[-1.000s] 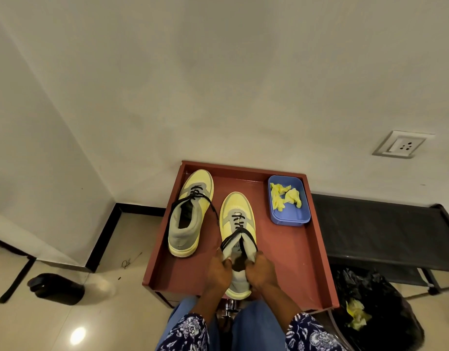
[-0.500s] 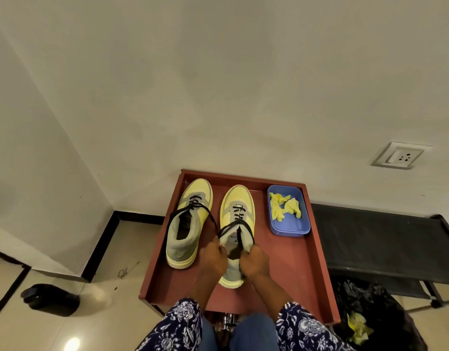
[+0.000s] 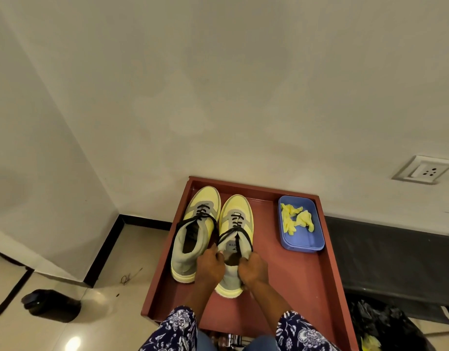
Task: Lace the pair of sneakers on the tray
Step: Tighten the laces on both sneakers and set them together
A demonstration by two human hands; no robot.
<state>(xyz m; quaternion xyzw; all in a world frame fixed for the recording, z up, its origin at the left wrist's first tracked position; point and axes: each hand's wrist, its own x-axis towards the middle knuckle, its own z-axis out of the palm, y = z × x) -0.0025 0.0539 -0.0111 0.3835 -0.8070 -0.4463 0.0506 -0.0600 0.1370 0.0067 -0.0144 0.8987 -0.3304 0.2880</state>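
Sneakers sit side by side on the red tray point(image 3: 327, 287); the right sneaker point(image 3: 234, 224) lies just ahead of both hands. The left hand point(image 3: 209, 266) curls its fingers round the left side of its collar, the right hand point(image 3: 252, 267) round the right side, black laces point(image 3: 233, 233) looping beside the knuckles. Touching it, left of the hands, is the left sneaker point(image 3: 194, 231). Ahead and right of the hands a blue box point(image 3: 303, 243) holds yellow scraps. Beyond the hands stands a pale wall with a socket point(image 3: 424, 171); left of them is tiled floor point(image 3: 112, 323).
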